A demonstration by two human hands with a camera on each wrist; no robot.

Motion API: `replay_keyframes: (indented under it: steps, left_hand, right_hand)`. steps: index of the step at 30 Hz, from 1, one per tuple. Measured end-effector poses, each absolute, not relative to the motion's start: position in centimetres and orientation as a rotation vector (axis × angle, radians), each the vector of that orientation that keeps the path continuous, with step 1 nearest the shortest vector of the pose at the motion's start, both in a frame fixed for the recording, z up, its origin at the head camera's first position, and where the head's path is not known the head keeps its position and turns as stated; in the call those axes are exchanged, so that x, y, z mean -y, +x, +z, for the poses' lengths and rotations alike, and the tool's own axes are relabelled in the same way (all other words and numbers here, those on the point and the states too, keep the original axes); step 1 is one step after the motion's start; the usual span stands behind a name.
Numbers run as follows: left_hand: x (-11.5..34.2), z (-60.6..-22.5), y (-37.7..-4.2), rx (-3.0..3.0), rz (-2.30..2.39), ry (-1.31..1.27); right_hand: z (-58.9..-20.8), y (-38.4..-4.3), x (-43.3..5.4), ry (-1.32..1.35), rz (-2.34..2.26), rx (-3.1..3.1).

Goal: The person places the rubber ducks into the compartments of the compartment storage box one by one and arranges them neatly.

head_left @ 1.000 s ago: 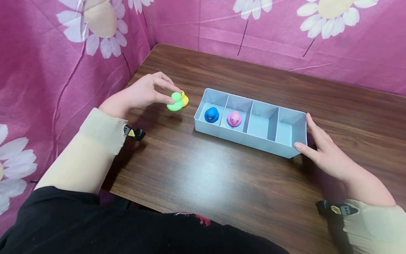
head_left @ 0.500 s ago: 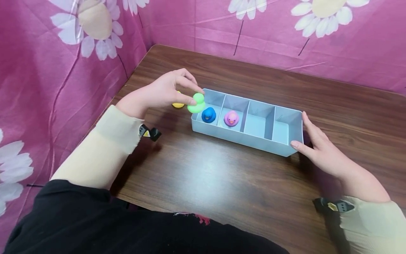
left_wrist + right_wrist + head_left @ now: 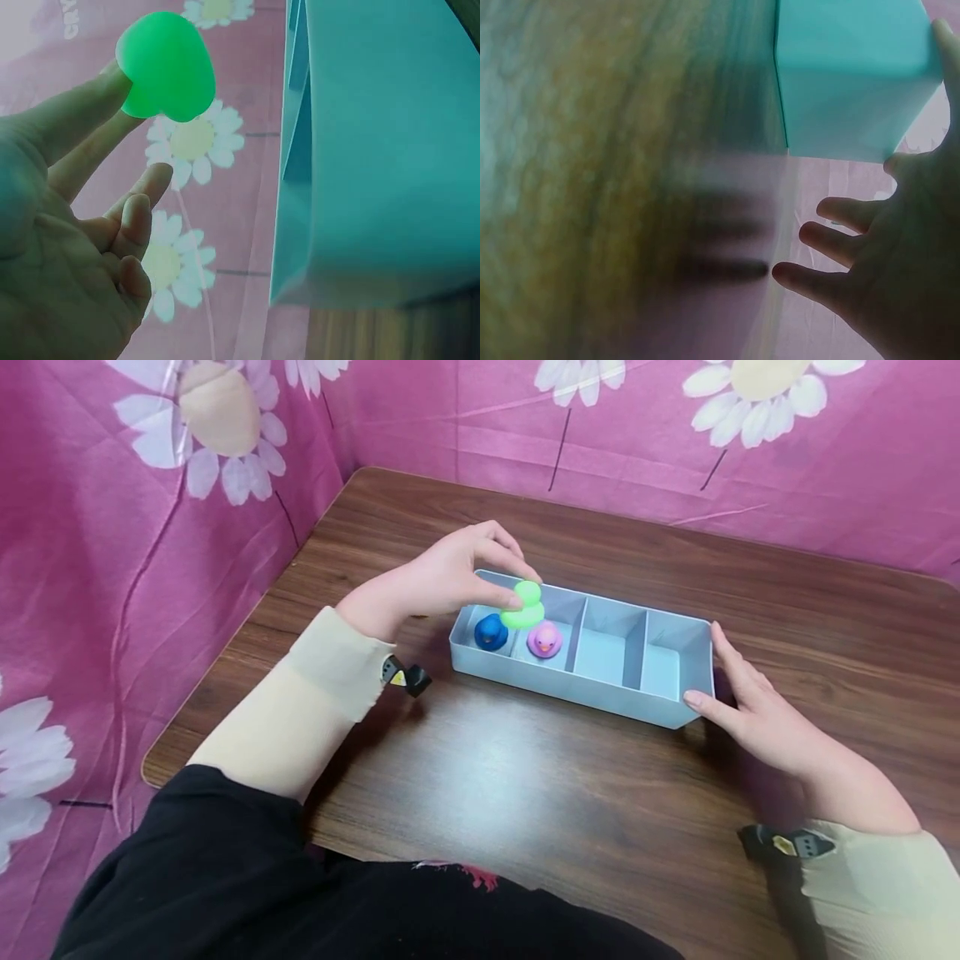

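Note:
In the head view my left hand (image 3: 442, 572) pinches a light green rubber duck (image 3: 525, 607) between thumb and fingertips, held over the left part of a grey-blue divided box (image 3: 570, 687). The wrist view shows the duck (image 3: 169, 67) at the fingertips, the other fingers loosely bent. A blue duck (image 3: 491, 632) sits in the leftmost compartment and a pink duck (image 3: 544, 640) in the one beside it. My right hand (image 3: 772, 727) rests against the box's right end, thumb at the near corner and index finger at the far one. Its other fingers (image 3: 810, 285) are spread apart.
Two compartments on the right of the box hold nothing. A sliver of yellow duck (image 3: 420, 617) shows beneath my left wrist, the rest hidden. The brown wooden table (image 3: 487, 810) meets pink flowered cloth (image 3: 510, 460) at the back and left.
My left hand has carried the green duck rightward from beside the yellow duck to above the box. The right hand stays at the box's end. The head view has shifted slightly.

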State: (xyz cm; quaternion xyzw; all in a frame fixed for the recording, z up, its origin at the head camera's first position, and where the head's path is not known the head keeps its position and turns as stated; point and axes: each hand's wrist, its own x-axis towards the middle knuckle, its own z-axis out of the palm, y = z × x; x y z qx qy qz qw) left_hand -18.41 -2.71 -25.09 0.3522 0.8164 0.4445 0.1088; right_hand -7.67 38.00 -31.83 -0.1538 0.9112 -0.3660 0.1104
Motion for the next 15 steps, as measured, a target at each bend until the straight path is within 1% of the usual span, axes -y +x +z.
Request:
replay_keyframes:
  steps: [7, 15]
  left_hand:
    - [-0.2, -25.5, -18.6, -2.357, 1.32, 1.113]
    - [-3.7, -26.4, -18.7, -2.365, 1.231, 1.212]
  right_hand:
    - [-31.8, -7.7, -37.9, -0.444, -1.079, -2.664]
    - [-31.8, -7.7, -37.9, -0.43, -1.084, -2.661]
